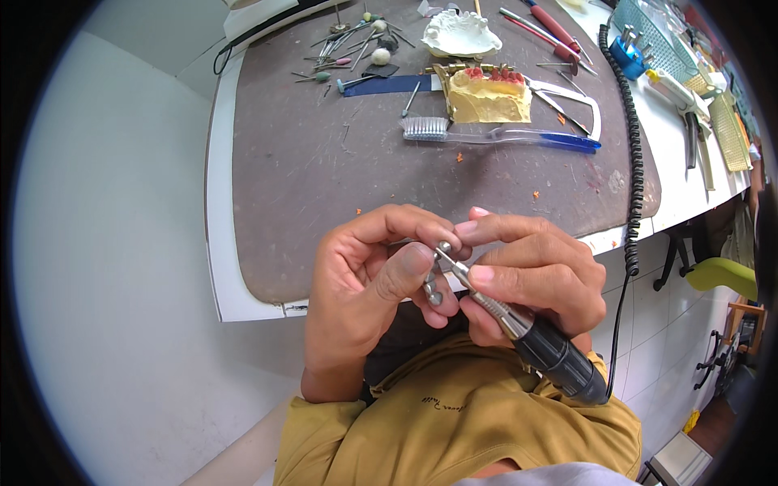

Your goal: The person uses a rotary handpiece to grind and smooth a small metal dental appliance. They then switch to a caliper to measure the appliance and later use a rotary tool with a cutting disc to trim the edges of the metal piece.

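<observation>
Between the thumb and fingers of my left hand is a small silver metal dental bridge made of rounded tooth shapes. Part of it is hidden behind the thumb and fingers. My right hand grips a handpiece like a pen; it has a silver nose and a thick black body. The handpiece's tip meets the upper end of the bridge or lies very close to it; I cannot tell which. Both hands are together just over the front edge of the bench mat, with fingertips nearly touching.
On the brown mat lie a toothbrush, a yellow dental model with red parts, a white plaster model and several burs. A coiled black cord hangs over the bench's right side, near baskets and a blue bur stand.
</observation>
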Demonstrator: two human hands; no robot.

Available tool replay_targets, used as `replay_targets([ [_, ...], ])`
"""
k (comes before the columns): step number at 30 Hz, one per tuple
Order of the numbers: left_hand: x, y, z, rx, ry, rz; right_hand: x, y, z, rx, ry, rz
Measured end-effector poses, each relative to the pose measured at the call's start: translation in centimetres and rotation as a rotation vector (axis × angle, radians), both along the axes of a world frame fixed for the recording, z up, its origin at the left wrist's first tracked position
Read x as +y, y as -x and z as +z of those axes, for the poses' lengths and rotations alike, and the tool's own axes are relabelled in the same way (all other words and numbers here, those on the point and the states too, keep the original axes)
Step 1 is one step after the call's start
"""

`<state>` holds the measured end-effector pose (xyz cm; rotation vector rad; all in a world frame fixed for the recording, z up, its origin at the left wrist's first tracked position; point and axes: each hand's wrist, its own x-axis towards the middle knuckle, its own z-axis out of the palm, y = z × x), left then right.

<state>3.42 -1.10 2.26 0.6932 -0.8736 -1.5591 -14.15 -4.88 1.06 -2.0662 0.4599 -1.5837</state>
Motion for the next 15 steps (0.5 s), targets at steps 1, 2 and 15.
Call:
replay_targets([
  [1,-0.01,0.07,-0.14,-0.009,0.006,0.011,0.03,-0.12,-0.05,-0.013,-0.007,-0.005],
  [2,-0.02,0.09,-0.23,-0.018,0.012,0.022,0.15,-0.38,-0.16,-0.044,-0.029,-0.012],
  [15,0.0,0.02,-0.09,0.006,-0.01,-0.003,0.2,-0.19,-0.19,-0.035,-0.016,-0.006],
])
